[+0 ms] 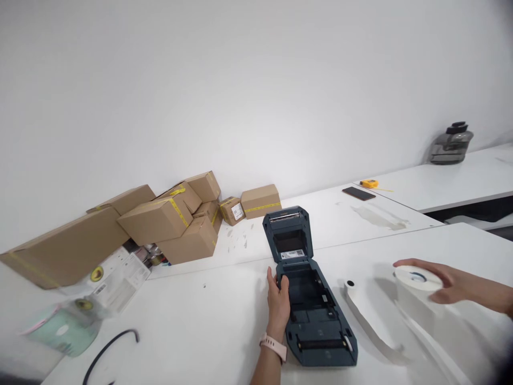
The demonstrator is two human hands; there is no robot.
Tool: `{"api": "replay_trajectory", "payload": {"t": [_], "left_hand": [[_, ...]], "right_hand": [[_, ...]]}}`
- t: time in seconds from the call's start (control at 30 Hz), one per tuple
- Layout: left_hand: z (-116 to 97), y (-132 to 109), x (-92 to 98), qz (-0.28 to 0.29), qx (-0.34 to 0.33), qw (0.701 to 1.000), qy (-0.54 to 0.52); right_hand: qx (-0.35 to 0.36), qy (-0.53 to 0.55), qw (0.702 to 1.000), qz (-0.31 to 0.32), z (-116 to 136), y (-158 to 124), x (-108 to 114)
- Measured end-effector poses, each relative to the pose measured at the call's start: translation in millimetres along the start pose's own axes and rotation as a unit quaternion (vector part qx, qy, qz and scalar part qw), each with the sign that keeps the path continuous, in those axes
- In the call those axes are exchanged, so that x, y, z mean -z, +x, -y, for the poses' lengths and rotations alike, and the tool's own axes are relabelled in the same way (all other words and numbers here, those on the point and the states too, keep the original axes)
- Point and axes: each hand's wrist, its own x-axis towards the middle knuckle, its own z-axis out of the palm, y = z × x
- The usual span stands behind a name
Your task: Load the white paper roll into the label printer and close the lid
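Observation:
A dark blue-grey label printer (316, 315) lies on the white table with its lid (289, 235) raised, so its inner bay and black roller show. My left hand (279, 299) grips the printer's left side wall, thumb inside the bay and fingers outside. To the right, my right hand (444, 280) is closed around a white label roll (417, 283), its core facing up. A loose paper strip trails from that roll toward the front. Between roll and printer, a small roll with a dark core (350, 285) has a curled paper strip running from it.
Cardboard boxes (156, 222) are piled at the back left. Nearer lie a mint-green bag (66, 329), clear packaging (116, 283) and a black cable (106, 350). Toward the back right are a phone (358, 193), a yellow tape measure (369, 183) and a large bottle (451, 145).

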Motion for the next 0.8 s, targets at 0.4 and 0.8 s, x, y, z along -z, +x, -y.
{"api": "replay_trajectory", "payload": {"t": [0.4, 0.8], "left_hand": [[-2, 0, -0.5, -0.014, 0.000, 1.000, 0.010], [-3, -2, 0.0, -0.005, 0.002, 1.000, 0.004]], "right_hand": [[0.002, 0.026, 0.965, 0.259, 12, 86, -84], [0.077, -0.067, 0.984, 0.148, 41, 68, -88]]}}
